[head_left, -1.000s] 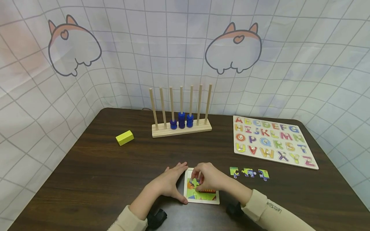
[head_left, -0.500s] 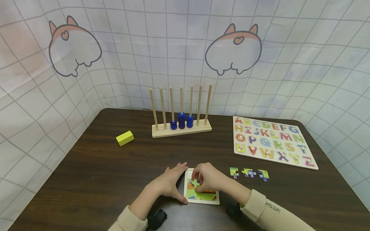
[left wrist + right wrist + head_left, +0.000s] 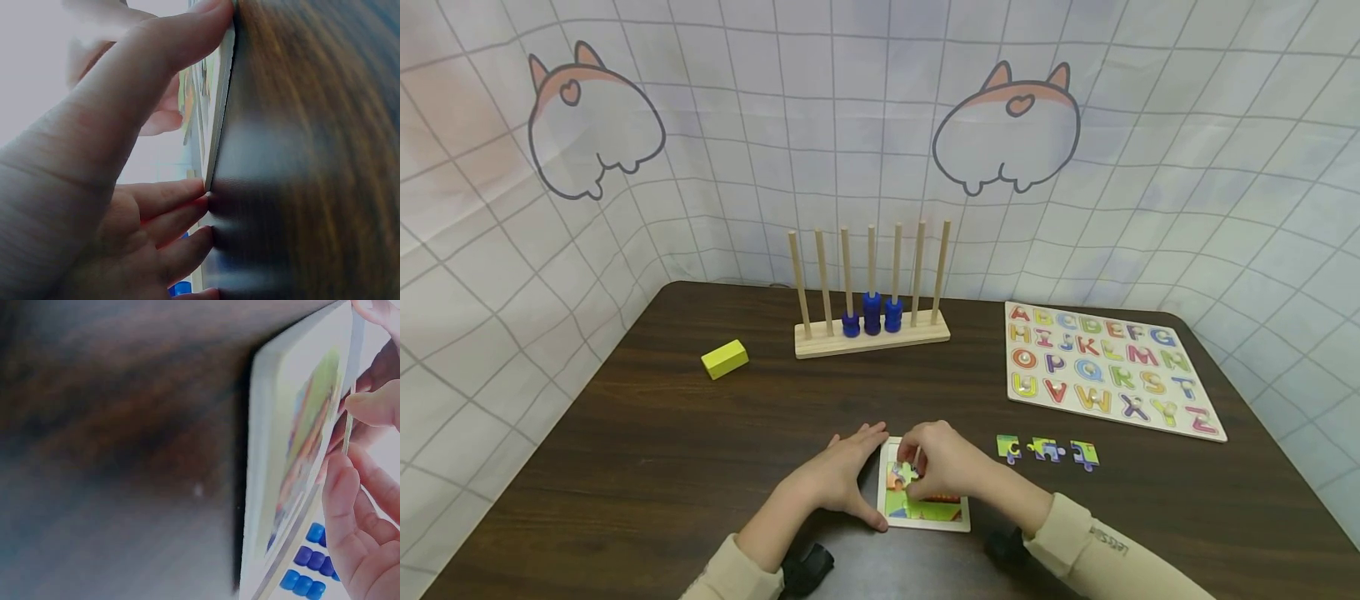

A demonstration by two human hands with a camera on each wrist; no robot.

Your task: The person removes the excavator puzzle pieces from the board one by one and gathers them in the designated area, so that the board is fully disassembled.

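A small square jigsaw puzzle in a white frame [image 3: 923, 524] lies on the dark wooden table in the head view. My right hand [image 3: 945, 458] is over its upper part, pinching a puzzle piece [image 3: 348, 428] between thumb and fingers. In the right wrist view that piece stands edge-on, above the picture. My left hand [image 3: 833, 475] lies along the frame's left side, its fingers extended. Its thumb touches the near left corner and a fingertip the far left corner, as the left wrist view shows. My right hand hides part of the picture.
Three loose puzzle pieces [image 3: 1047, 449] lie in a row right of the frame. Behind them is an alphabet board [image 3: 1105, 406]. A wooden peg rack [image 3: 820, 346] with blue beads stands at the back, and a yellow block [image 3: 725, 359] lies to the left.
The held puzzle piece has shifted and tilted slightly over the left of the picture, where pale orange now shows. Both hands have stayed in nearly the same place.
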